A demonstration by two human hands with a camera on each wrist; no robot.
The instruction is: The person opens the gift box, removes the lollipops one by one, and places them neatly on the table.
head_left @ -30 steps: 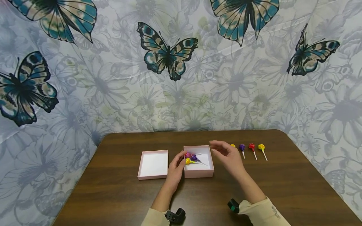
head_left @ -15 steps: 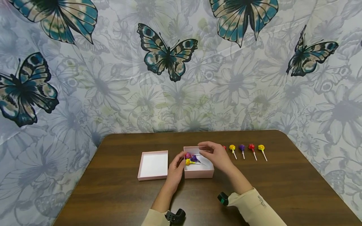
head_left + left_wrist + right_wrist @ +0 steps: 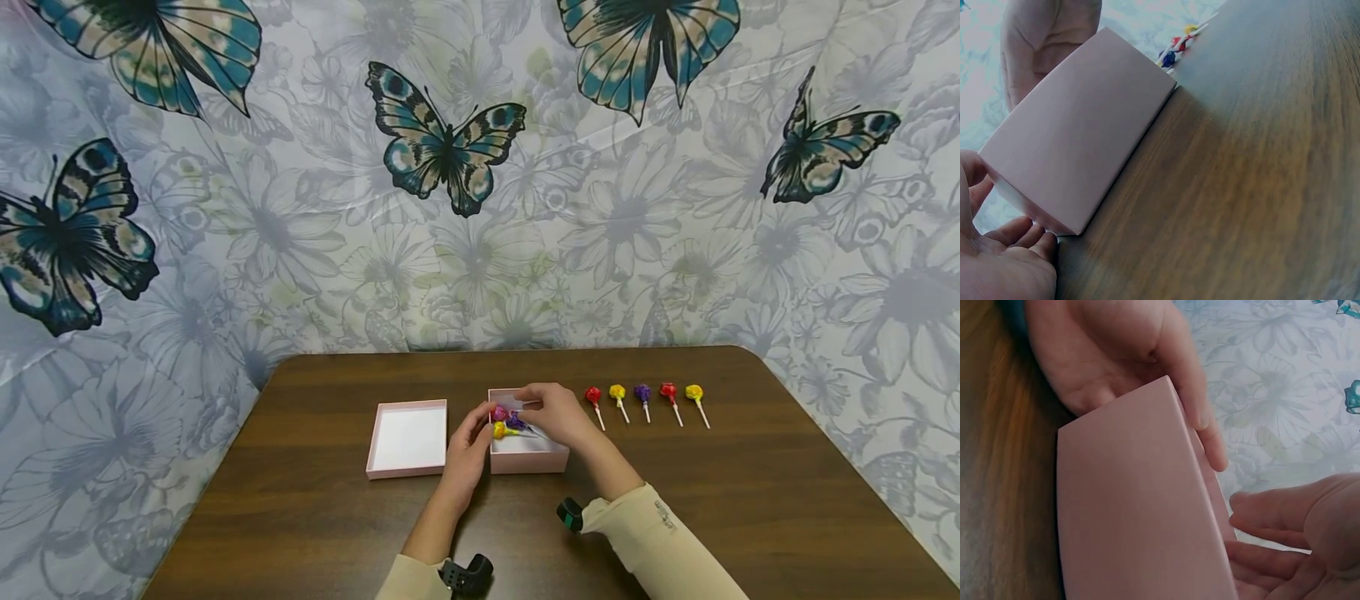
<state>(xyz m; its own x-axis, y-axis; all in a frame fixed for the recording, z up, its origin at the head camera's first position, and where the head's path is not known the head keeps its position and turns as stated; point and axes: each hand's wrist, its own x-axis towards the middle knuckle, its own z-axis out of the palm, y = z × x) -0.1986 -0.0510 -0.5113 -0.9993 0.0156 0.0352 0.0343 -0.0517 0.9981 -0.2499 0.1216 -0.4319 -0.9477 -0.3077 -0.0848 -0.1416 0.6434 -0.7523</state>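
Observation:
A pink box [image 3: 528,461], white inside, stands on the table with several lollipops in it. A pink lollipop [image 3: 499,412], a purple lollipop [image 3: 516,419] and a yellow lollipop [image 3: 501,430] show near its left wall. My left hand [image 3: 467,450] grips that wall, with a finger over the rim and others against the outside, as the right wrist view shows. My right hand [image 3: 557,415] reaches over the right wall into the box, fingertips close to the purple lollipop. In the right wrist view its thumb [image 3: 1260,506] and fingers stand apart; the box wall hides part of the fingers.
Left of the box lies a pink-edged lid [image 3: 407,439], white inside facing up. Behind and to the right, several lollipops [image 3: 642,400] lie in a row, red, yellow and purple. A butterfly-print cloth [image 3: 480,275] hangs behind the wooden table [image 3: 315,517].
My right hand has moved left from above the box's right edge down into the box, uncovering the red lollipop at the row's left end. My left hand has stayed at the box.

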